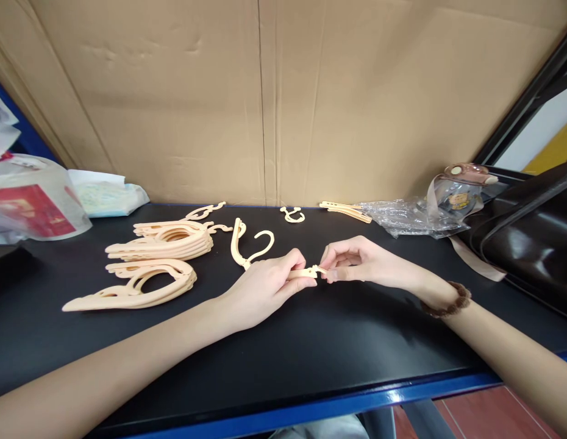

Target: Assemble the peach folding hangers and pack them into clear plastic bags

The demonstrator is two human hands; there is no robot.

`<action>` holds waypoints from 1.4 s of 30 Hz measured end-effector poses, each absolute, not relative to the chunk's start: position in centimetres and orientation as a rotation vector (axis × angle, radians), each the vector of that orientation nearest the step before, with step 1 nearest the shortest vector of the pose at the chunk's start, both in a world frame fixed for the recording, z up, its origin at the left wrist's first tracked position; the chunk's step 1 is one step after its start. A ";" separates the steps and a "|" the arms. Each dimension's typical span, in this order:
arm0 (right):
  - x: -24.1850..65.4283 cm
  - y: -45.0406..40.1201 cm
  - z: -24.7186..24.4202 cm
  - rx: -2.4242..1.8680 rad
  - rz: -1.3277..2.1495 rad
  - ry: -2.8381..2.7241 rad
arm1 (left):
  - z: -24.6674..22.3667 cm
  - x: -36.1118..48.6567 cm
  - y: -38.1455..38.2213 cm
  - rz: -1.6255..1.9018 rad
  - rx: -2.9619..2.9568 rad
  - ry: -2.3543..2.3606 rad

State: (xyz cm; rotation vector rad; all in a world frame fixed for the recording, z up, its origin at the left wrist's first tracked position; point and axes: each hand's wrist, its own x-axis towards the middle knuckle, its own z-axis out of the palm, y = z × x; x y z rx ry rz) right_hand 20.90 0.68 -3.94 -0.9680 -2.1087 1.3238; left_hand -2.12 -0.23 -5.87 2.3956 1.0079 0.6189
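A folding hanger point(235, 241) is held at the centre of the frame, just above the dark surface point(283, 360). One arm of it is pinched between thumb and fingers of the left hand point(265, 286); that grip is closed to the arm's thickness. A small end piece point(323, 271) is pinched by the right hand point(356, 259) with the fingertips, its grip equally narrow. Whether this piece is joined to the arm cannot be told.

Risks as judged: the end piece may be dropped or snapped if it is pulled off line, so little of it being held. The hanger may be swung about if the left grip is slackened. The front pile point(128, 300) may be knocked by a leftward sweep of the forearm.

Count: hanger in hand, one; piles at left, two, with the rear pile point(155, 250) included, their hangers overlapping too closely for an exact figure; loose hook point(293, 219), upper centre, one; loose strips point(347, 212), right of it, at least two; bottle point(461, 198), right, one.
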 end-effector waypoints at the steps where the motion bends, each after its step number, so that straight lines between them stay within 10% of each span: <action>1: 20.9 0.7 -4.0 -0.964 1.317 -2.113 | -5.9 -2.1 -0.2 0.611 2.404 1.010; 42: 20.1 -0.4 -4.8 -0.884 0.906 -2.287 | -6.2 -2.1 -0.4 0.528 2.468 0.991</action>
